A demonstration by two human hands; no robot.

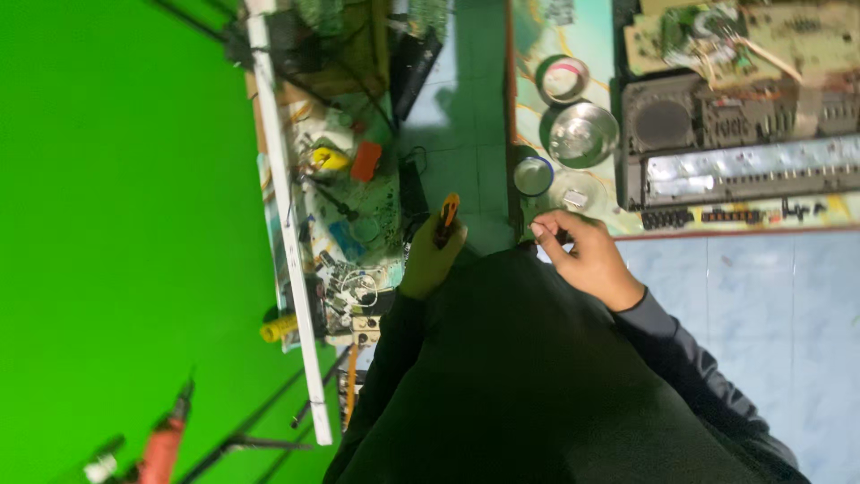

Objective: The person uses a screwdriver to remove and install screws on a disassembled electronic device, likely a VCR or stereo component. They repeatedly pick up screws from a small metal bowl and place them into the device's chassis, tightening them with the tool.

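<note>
My left hand is closed around a small tool with an orange and black handle, its tip pointing up. My right hand pinches a tiny dark part between thumb and fingers, just below a small clear dish. Both hands are raised in front of my dark clothing. An opened black electronic device with exposed circuit boards lies on a patterned mat, to the upper right of my right hand.
A metal bowl, a tape roll and a blue-rimmed round container sit near the device. A cluttered rack of parts and wires with a white strip stands left. A green wall fills the left side.
</note>
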